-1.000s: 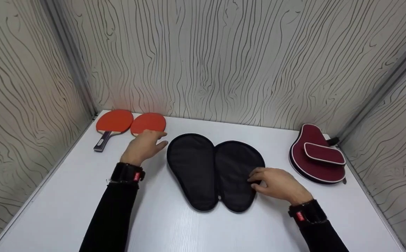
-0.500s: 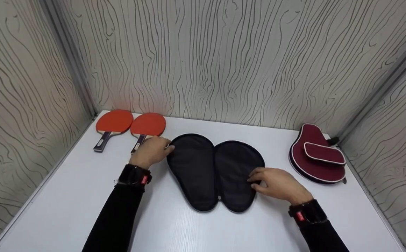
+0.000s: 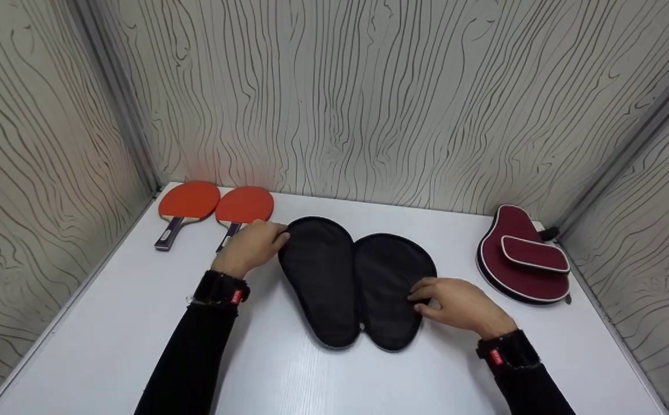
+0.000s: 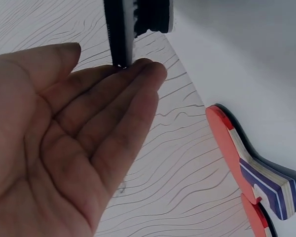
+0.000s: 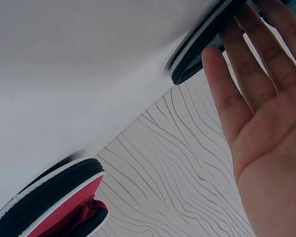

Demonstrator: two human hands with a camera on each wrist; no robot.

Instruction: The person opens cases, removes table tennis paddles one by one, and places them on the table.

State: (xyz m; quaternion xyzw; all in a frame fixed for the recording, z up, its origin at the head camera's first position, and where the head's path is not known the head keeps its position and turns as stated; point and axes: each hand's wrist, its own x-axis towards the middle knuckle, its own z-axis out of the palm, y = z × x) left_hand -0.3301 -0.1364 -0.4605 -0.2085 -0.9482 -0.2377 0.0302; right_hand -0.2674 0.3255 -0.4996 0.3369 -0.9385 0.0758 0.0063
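Observation:
A paddle case [image 3: 324, 282] lies unfolded on the table, its black lining facing up and its two halves side by side. My left hand [image 3: 252, 245] is at the outer rim of the left half, fingertips touching the edge. In the left wrist view the fingers of that hand [image 4: 96, 118] are nearly straight, and the thumb stands apart from the case edge [image 4: 119, 32]. My right hand [image 3: 461, 302] rests its fingers on the right half near its outer rim. The right wrist view shows these fingers extended over the case edge [image 5: 202, 44].
Two red table tennis paddles, one at far left [image 3: 189, 200] and one beside it [image 3: 246, 204], lie near the back wall. A maroon paddle case [image 3: 507, 230] with white piping and a small pocket lies at the right. Patterned walls [image 3: 334, 104] enclose the table on three sides.
My left hand has moved from over the second paddle to the left rim of the unfolded case, and that side has risen slightly. My right hand has stayed in place.

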